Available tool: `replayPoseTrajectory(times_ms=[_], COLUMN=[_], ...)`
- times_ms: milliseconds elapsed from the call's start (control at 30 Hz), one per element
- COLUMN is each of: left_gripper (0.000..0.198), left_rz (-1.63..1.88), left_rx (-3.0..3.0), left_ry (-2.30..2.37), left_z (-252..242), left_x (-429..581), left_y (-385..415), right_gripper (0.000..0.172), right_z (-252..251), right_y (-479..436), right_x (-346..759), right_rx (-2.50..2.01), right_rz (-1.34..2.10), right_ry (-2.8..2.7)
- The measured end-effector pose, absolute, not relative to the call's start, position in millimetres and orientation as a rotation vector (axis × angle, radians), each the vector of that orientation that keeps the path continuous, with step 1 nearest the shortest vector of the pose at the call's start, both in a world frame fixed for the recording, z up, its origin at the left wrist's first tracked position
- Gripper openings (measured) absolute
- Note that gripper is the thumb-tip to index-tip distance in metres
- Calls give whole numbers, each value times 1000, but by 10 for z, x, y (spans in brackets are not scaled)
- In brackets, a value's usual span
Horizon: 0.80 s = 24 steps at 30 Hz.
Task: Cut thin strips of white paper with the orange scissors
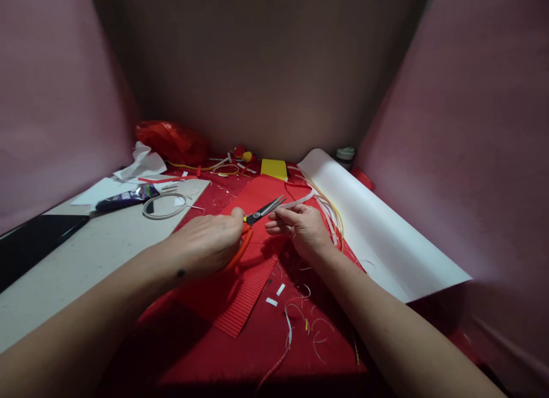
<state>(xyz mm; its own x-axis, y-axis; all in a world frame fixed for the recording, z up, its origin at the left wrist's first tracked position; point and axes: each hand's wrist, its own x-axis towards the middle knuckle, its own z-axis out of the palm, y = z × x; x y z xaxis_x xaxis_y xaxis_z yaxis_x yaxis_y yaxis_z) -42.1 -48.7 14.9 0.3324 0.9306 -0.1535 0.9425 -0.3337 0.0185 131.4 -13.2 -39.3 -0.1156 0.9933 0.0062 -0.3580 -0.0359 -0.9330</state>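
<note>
My left hand point(214, 241) is closed around the orange handles of a pair of scissors point(257, 215). Their dark blades point up and to the right, close to the fingertips of my right hand point(307, 229). Between its thumb and fingers, my right hand pinches a narrow white strip point(300, 201), which curves away to the right. Whether the blades touch the strip I cannot tell. Beneath both hands lies a ribbed red sheet point(246, 292), set at a slant on the red cloth point(206, 352).
On the left, a pale board point(141, 243) bears a dark tube point(124, 198), a coiled white ring point(164, 206) and a black flat object point(34, 243). A curled white sheet point(369, 232) lies right. Behind are a red plastic bag point(171, 140) and yellow piece point(273, 168). Scraps litter the cloth.
</note>
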Motion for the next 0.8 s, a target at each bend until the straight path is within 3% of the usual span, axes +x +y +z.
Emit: replayPoseTrajectory(times_ms=[400,800], left_gripper=[29,12], left_rz=[-310,-7], left_rx=[2567,2544], left_ry=[1741,1711], left_z=[43,-31], left_x=[-485,-560], left_y=[-388,-354], right_gripper=[10,6], right_z=[-396,-379], right_y=[-102,-107], right_x=[1352,1364], right_rx=[-784,-824], right_rz=[1534,1552], right_ry=[-997,-1026])
